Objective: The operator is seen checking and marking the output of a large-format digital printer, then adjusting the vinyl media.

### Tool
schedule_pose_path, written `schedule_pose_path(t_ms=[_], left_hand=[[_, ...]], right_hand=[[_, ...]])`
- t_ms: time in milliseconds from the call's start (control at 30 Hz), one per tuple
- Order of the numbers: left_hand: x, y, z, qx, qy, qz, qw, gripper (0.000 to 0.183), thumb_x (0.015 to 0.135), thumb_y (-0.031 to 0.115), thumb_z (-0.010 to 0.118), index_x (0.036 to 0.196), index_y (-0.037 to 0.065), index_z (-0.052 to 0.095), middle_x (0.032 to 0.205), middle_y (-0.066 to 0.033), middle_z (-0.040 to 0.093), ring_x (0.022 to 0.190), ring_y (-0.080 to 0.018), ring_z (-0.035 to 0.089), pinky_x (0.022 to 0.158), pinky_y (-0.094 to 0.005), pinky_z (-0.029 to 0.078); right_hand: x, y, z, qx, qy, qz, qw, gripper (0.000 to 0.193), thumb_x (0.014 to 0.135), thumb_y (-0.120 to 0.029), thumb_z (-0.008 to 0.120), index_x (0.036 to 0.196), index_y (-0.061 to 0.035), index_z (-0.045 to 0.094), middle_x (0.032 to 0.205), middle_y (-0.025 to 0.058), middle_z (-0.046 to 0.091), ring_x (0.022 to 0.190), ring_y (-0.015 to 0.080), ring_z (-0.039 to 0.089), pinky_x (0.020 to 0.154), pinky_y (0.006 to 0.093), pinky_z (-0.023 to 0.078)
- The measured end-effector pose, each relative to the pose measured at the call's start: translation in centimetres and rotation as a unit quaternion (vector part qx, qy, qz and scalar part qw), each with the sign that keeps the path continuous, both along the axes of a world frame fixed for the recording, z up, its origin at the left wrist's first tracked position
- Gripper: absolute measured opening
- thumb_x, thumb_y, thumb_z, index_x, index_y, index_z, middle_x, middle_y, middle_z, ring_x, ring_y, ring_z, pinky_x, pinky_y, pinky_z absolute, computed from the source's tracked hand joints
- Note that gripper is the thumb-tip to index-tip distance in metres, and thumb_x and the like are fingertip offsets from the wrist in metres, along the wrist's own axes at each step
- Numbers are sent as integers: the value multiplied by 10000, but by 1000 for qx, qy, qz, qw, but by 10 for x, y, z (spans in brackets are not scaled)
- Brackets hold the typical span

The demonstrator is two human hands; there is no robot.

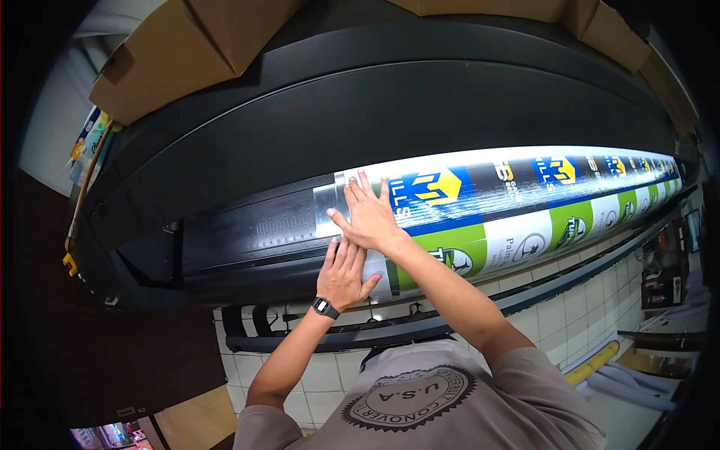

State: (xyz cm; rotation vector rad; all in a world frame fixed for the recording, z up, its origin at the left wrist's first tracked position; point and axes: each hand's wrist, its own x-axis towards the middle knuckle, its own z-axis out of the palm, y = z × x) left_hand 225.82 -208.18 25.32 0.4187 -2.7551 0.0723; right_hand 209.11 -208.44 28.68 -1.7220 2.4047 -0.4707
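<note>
A wide-format printer [375, 105] with a black body stretches across the view. Over its platen lies a glossy printed sheet [517, 236], with blue, white, black and green logo panels. My right hand [369, 214] rests flat near the sheet's left end, fingers spread, beside a silver metal strip [325, 201]. Just below it, my left hand [345, 274] lies with fingers stretched over the curved front, close to the sheet's lower left edge. The fingertips of the left hand meet the heel of the right. Neither hand grips anything. A black digital watch [325, 307] is on my left wrist.
Cardboard pieces [191, 56] sit on top of the printer. A grey rail [480, 315] runs along its lower front, above white floor tiles [322, 375]. A dark brown panel [112, 322] stands at the left. Rolls, one a yellow tube [592, 364], lie at the lower right.
</note>
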Motion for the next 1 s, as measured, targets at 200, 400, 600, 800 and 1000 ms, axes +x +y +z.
schedule_pose_path(t_ms=[200, 400, 600, 800, 1000], left_hand=[[-14, 3, 16, 46, 74, 5, 996, 530, 918, 438, 543, 1186, -11, 630, 1242, -187, 616, 1276, -379, 490, 1130, -520, 282], [-62, -56, 39, 48, 77, 8, 996, 437, 944, 320, 539, 1233, 1, 613, 1313, -174, 596, 1303, -348, 487, 1152, -487, 282], [-114, -127, 35, 129, -45, 4, 991, 499, 1032, 341, 360, 1382, 27, 527, 1414, -194, 529, 1334, -321, 475, 1149, -430, 323], [-109, -142, 31, 159, -41, 29, 986, 453, 1029, 329, 379, 1220, 16, 644, 1149, -213, 679, 1053, -364, 648, 955, -452, 492], [-124, -127, 48, 167, -50, 74, 982, 419, 993, 391, 454, 1112, 69, 693, 963, -193, 714, 903, -372, 682, 851, -458, 536]], right_hand=[[-17, 3, 10, -36, -84, 17, 996, 757, 994, -583, 336, 1386, 44, 495, 1506, 258, 402, 1507, 367, 157, 1185, 614, 32], [-123, -8, 22, -198, -187, -97, 957, 396, 961, -306, 531, 1199, -13, 652, 1286, 221, 619, 1255, 408, 533, 1056, 524, 399], [-157, -44, 17, -52, -39, -70, 995, 333, 940, -223, 541, 1160, -1, 657, 1160, 249, 666, 1087, 409, 634, 932, 470, 506], [-169, -48, 19, 5, -36, -47, 998, 324, 935, -207, 544, 1160, -2, 656, 1150, 254, 668, 1068, 411, 640, 920, 472, 511], [-163, -44, 34, 24, -47, -30, 998, 315, 930, -190, 548, 1159, -3, 654, 1140, 259, 670, 1049, 414, 647, 908, 473, 517]])
